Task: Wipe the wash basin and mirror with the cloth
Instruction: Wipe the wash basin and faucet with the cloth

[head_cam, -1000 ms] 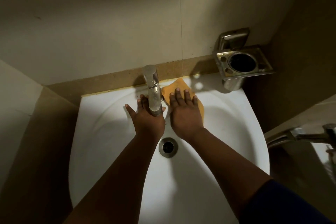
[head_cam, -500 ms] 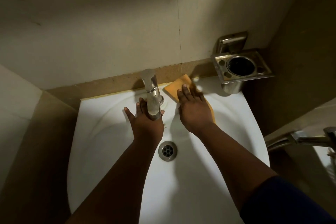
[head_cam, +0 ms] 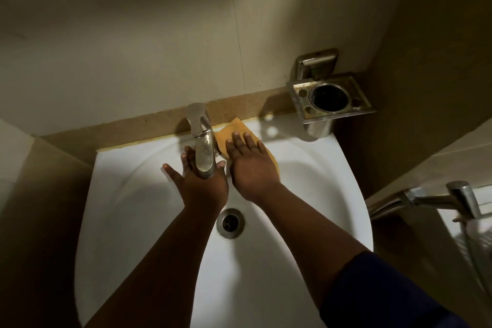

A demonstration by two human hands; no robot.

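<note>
An orange cloth (head_cam: 235,129) lies on the back ledge of the white wash basin (head_cam: 133,208), just right of the steel tap (head_cam: 202,146). My right hand (head_cam: 251,168) presses flat on the cloth, fingers pointing at the wall, and covers most of it. My left hand (head_cam: 202,186) rests in the bowl under the tap spout with its fingers spread and nothing in it. No mirror is in view.
The drain (head_cam: 230,222) sits in the bowl just below my hands. A steel wall-mounted holder (head_cam: 330,98) hangs over the basin's back right corner. Another tap (head_cam: 439,197) juts in at the right edge. Tiled walls close in behind and on both sides.
My right hand slid the cloth out towards the holder, then back close to the tap. My left hand stayed under the spout.
</note>
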